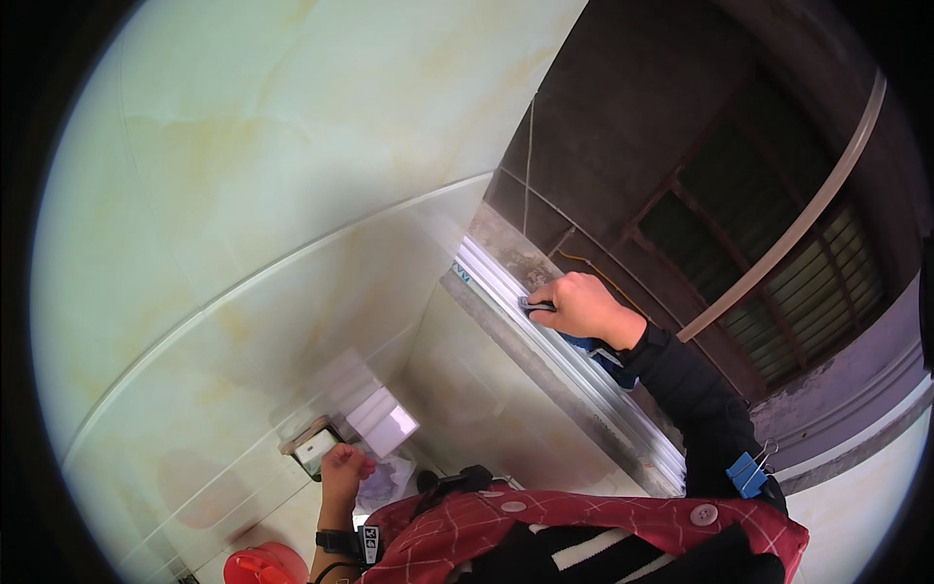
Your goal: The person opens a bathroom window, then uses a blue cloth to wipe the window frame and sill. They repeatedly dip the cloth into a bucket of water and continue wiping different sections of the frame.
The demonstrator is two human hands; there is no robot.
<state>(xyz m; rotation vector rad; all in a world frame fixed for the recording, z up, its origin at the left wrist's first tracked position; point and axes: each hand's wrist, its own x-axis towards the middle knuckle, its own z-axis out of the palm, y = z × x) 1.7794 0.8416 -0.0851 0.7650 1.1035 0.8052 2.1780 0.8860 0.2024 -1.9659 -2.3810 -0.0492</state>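
Note:
My right hand reaches over the silver sliding-window track and grips a small dark tool with a grey front end. The tool's front is at the ribbed rails. Something blue shows below my right wrist, mostly hidden by the hand and sleeve, so its kind is unclear. My left hand hangs low, away from the track, with its fingers curled and its palm hidden. Below and beside it are a white box and an open container.
Marble-patterned wall panels rise on the left. A red bucket stands at lower left, and a clear plastic bag lies low. Beyond the opening are a barred window and a pale pole. A blue binder clip is on my right sleeve.

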